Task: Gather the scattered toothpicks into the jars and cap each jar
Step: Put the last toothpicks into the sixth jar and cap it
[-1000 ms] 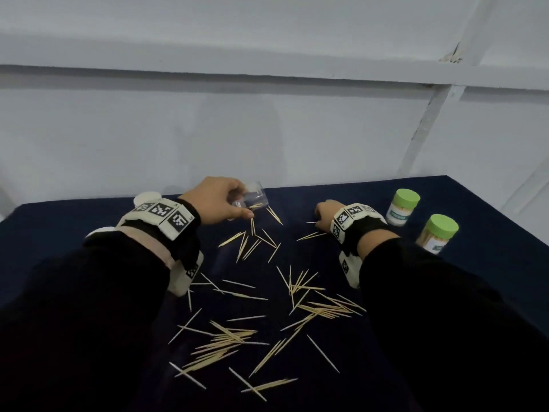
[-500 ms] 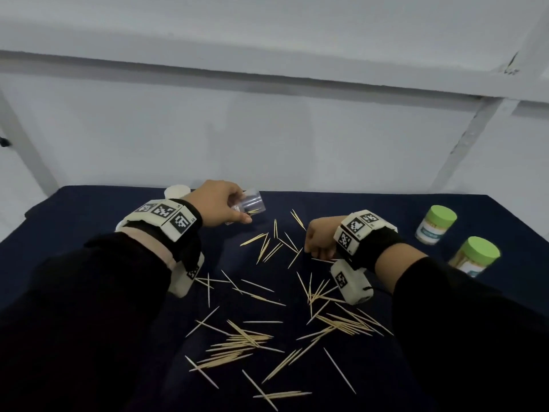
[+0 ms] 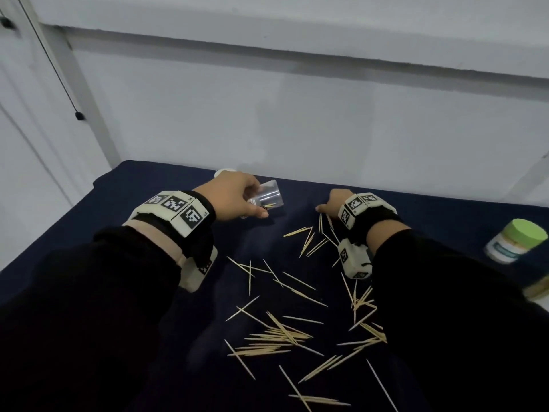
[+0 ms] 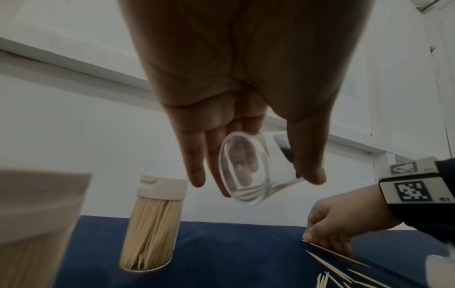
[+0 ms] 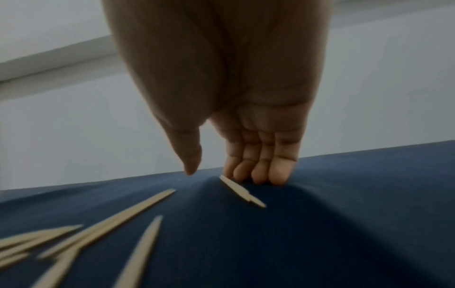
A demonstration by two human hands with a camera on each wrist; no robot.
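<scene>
Many toothpicks [image 3: 285, 334] are lying scattered on the dark blue cloth [image 3: 154, 185] of the table, and the clear jar [image 3: 267, 197] is serving here as the landmark for the places. The left hand [image 3: 234, 194] is holding this jar above the cloth, with the thumb on one side and the fingers curled on the other side. The jar is tilting, its open mouth pointing toward the right hand [image 3: 334, 200]. A few toothpicks are lying inside it, as the left wrist view is showing [image 4: 248, 191].

To the right of the jar, the right hand is reaching down to the cloth. Its fingers [image 5: 261, 171] are bending together and their tips are touching the cloth, while the thumb is standing a little apart from them. One toothpick [image 5: 242, 192] is lying just beside the fingertips, and I cannot tell if the fingers are already gripping it.

Behind the jar, on its left side, a capped jar with a white lid [image 4: 152, 224] is standing upright and is full of toothpicks. Far to the right of the clear jar, a jar with a green lid [image 3: 515, 245] is standing near the edge of the table. The biggest group of loose toothpicks is lying nearer to the person than the jar, between the two black sleeves [image 3: 89, 307].
</scene>
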